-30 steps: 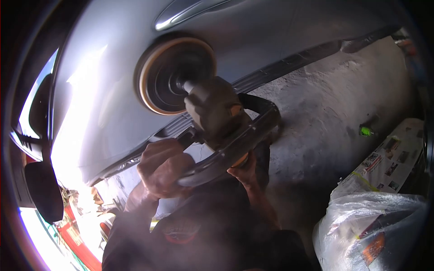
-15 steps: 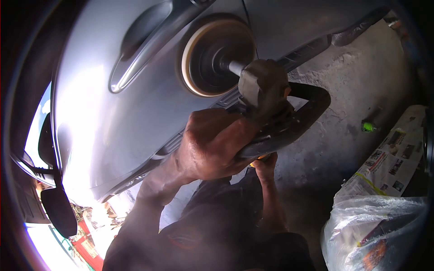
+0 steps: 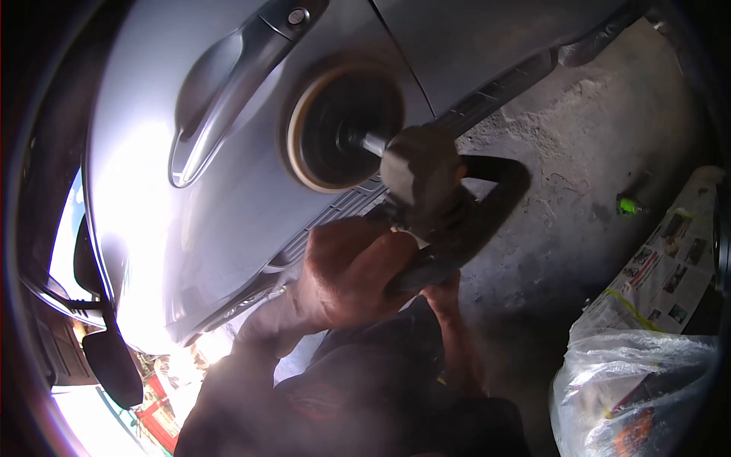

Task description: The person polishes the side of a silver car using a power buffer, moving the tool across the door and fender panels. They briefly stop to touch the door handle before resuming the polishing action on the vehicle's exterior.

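Note:
A rotary polisher [image 3: 420, 164] is pressed or held close to a grey car door [image 3: 228, 228]. Its round pad [image 3: 346, 126], dark with a pale rim, looks blurred as if spinning. My left hand [image 3: 354, 274] is closed around the polisher's dark loop handle [image 3: 495, 209]. Lower down, my right hand [image 3: 443, 289] shows only in part behind that handle. It seems to grip the tool's body, but its fingers are mostly hidden. The door handle [image 3: 228, 91], with a round lock, lies just left of the pad.
A side mirror [image 3: 110, 365] juts out at lower left. Right of the car is a rough grey concrete floor [image 3: 556, 137] with a small green object [image 3: 628, 206]. Newspaper [image 3: 659, 266] and clear plastic sheeting [image 3: 632, 388] cover something at lower right.
Car door and polisher both appear lower and slightly further left in view, and the door lock now shows fully. My left hand's grip stays the same.

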A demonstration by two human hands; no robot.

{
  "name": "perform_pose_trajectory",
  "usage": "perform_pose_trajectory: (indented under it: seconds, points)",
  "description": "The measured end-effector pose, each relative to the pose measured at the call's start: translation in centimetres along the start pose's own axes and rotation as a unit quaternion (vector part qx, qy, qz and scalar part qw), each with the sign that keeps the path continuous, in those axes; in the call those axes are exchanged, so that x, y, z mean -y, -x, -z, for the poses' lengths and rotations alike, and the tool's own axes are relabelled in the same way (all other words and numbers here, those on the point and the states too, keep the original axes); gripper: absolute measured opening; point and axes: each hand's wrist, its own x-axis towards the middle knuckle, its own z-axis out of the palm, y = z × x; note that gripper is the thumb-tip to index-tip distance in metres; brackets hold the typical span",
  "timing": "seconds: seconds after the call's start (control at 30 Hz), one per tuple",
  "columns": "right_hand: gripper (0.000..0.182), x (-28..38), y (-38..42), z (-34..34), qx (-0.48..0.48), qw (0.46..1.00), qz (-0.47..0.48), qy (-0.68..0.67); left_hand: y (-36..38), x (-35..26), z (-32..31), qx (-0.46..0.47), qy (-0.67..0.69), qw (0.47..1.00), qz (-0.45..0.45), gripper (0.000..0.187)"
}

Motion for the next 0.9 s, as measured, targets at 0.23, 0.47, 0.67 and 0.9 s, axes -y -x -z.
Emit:
perform_pose_trajectory:
  seconds: [0.23,0.47,0.67,0.9]
  points:
    - [0.085,-0.6,3.6,-3.7,-0.023,0.959,-0.092,-0.266,1.3,-0.3,-1.4,0.063,-0.012,0.995,0.078,0.026]
    - [0.082,1.5,-1.1,-4.2,-0.025,0.909,-0.020,-0.415,-3.9,-0.4,-0.7,0.091,-0.031,0.994,-0.047,0.037]
    - [0.085,-3.2,-1.1,-4.3,-0.056,0.931,-0.062,-0.355,-6.1,0.1,-4.6,0.063,-0.063,0.995,-0.051,0.034]
    - [0.077,-5.5,-0.7,-5.1,-0.090,0.866,-0.104,-0.480,-5.5,4.2,-12.6,0.169,-0.116,0.979,0.015,0.033]
